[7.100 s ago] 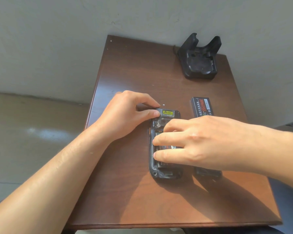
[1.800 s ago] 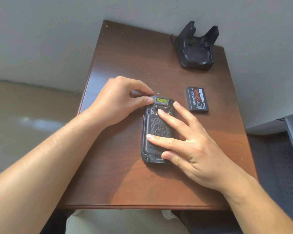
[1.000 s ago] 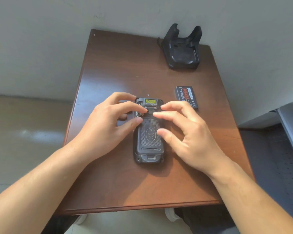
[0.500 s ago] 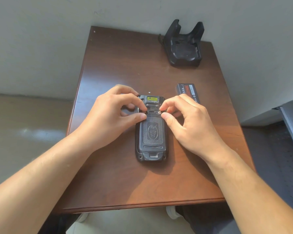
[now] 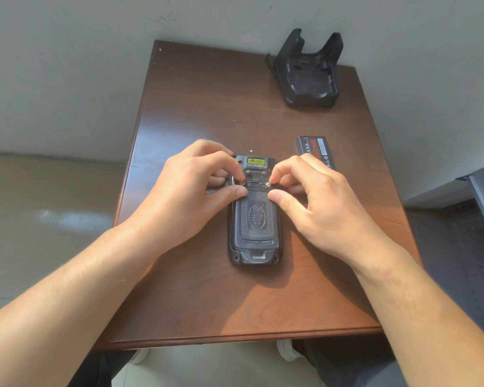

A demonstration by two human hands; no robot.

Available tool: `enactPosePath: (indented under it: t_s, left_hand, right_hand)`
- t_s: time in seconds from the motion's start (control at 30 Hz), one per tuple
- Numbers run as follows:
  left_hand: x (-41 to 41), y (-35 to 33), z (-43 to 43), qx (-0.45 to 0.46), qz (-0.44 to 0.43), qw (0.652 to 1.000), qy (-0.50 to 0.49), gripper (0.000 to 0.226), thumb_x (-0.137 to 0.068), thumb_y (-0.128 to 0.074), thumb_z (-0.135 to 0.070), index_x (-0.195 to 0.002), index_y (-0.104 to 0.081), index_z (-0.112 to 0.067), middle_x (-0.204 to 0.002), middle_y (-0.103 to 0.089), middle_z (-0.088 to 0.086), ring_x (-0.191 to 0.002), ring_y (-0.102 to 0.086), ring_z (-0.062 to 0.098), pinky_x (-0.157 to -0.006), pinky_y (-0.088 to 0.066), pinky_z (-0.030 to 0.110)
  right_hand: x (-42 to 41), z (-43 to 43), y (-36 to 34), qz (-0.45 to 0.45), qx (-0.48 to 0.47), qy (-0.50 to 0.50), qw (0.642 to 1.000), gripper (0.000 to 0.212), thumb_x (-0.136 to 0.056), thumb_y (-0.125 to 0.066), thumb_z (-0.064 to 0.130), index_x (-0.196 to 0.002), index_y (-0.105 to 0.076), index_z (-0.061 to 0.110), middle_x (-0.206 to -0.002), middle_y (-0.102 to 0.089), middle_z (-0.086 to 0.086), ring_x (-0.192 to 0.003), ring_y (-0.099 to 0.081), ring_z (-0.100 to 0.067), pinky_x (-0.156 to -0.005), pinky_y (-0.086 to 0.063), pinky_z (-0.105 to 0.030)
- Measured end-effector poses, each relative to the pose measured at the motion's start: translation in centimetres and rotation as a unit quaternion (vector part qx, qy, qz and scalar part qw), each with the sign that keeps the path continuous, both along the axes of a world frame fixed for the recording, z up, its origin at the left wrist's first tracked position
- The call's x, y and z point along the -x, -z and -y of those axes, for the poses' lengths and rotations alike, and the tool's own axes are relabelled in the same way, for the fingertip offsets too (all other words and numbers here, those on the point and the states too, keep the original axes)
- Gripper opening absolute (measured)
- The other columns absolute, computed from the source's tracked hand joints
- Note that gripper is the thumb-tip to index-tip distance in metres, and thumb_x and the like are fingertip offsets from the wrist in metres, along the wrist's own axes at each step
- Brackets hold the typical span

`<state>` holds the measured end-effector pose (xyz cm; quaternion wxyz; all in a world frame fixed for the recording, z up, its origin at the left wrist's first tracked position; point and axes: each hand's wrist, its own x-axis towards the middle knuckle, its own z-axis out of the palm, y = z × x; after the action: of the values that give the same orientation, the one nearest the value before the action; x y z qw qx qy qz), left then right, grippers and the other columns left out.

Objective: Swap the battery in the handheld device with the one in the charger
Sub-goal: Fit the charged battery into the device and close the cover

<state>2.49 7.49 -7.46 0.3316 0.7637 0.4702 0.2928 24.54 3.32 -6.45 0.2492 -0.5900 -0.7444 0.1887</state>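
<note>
Two hands work at the upper end of the handheld device (image 5: 256, 219), which lies face down near the middle of the brown bench (image 5: 201, 107). Its black back cover is textured, with an oval emblem, and a yellow label sits at its top. The left hand (image 5: 192, 191) pinches a small silver fastener (image 5: 242, 183) between thumb and forefinger; the right hand (image 5: 313, 196) pinches its twin (image 5: 268, 184). A loose battery (image 5: 315, 150) with a red label lies just right of the hands. The black charger (image 5: 309, 76) stands at the far right corner.
</note>
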Motion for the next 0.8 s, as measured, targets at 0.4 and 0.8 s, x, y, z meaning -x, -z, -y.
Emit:
enactPosePath:
  t_s: [0.4, 0.8]
  left_hand:
    - [-0.6, 0.7, 1.0, 0.01, 0.066, 0.995, -0.072, 0.011, -0.076, -0.084, -0.017, -0.085, -0.076, -0.016, -0.115, -0.069, 0.001, -0.087, -0.075, 0.015, -0.084, -0.052, 0.006]
    - [-1.2, 1.3, 2.0, -0.013, 0.093, 0.988, -0.126, 0.01, -0.078, -0.082, -0.01, -0.087, -0.077, -0.009, -0.112, -0.071, -0.002, -0.1, -0.071, 0.001, -0.085, -0.052, 0.005]
  right_hand:
    - [1.2, 1.0, 1.0, -0.071, -0.041, 0.074, 0.994, 0.011, -0.09, -0.075, 0.017, -0.099, -0.07, 0.014, -0.098, -0.065, 0.003, -0.092, -0.069, -0.016, -0.085, -0.059, -0.038]
    - [2.6, 1.8, 1.7, -0.086, -0.087, 0.128, 0.984, 0.007, -0.091, -0.073, 0.012, -0.097, -0.071, 0.009, -0.1, -0.062, 0.0, -0.091, -0.065, -0.016, -0.081, -0.059, -0.038]
